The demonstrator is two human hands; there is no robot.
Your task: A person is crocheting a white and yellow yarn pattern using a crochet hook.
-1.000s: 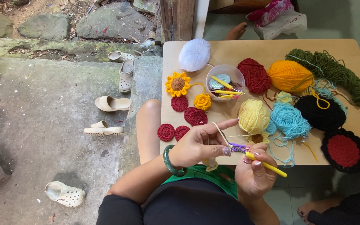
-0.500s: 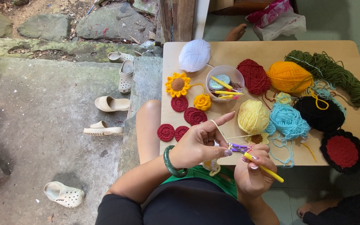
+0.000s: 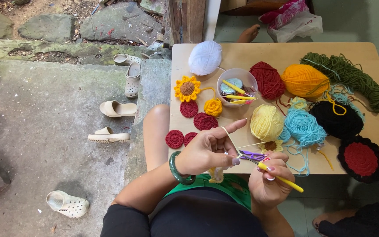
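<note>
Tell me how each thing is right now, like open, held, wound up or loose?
left hand: pinching the work, pale yarn over its forefinger
right hand: gripping crochet hook
plastic cup: upright, open, holding tools
yellow yarn ball: wound, one strand out
green yarn: loose, unwound
sunflower piece: lying flat

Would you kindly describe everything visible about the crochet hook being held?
The crochet hook has a yellow handle that looks like plastic or rubber; the working tip toward the left hand is hidden by purple work. It lies slanted, handle end pointing lower right, over the table's near edge. The right hand pinches it; the left hand holds pale yarn beside it.
</note>
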